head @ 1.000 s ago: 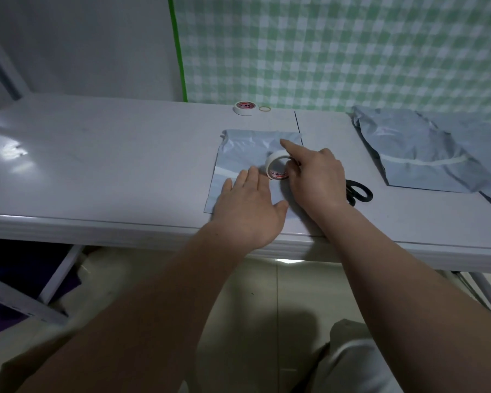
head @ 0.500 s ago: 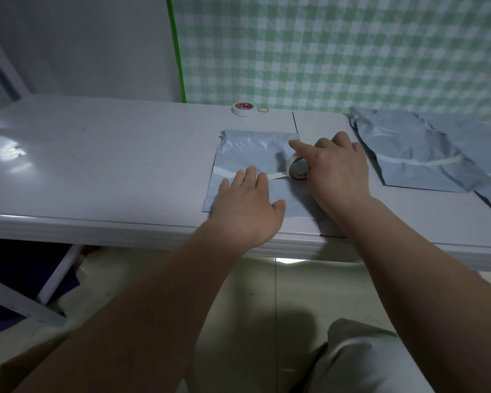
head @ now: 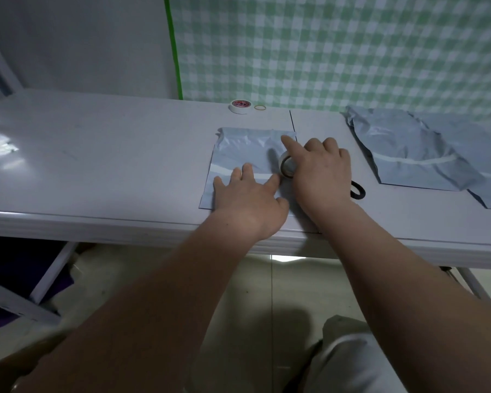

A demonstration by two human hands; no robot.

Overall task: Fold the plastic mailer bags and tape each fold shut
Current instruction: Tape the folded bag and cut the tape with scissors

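Green checked cloth [head: 352,46] covers the wall from twelve to two o'clock, and a long white table [head: 97,154] runs beneath it. A heap of taped bags [head: 403,154] sits at two o'clock of the hands. The folded mailer bag [head: 244,148] lies flat at the near edge. The left hand [head: 247,199] presses it, fingers straight. At its three o'clock, the right hand [head: 321,171] grips the tape roll [head: 287,167], forefinger extended. A spare roll [head: 239,106] sits at twelve.

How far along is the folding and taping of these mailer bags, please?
Two folded bags at right already carry tape strips. The left hand presses the front bag flat while the right hand holds the tape roll on its fold. Left: cutting that strip; scissors lie nearby.
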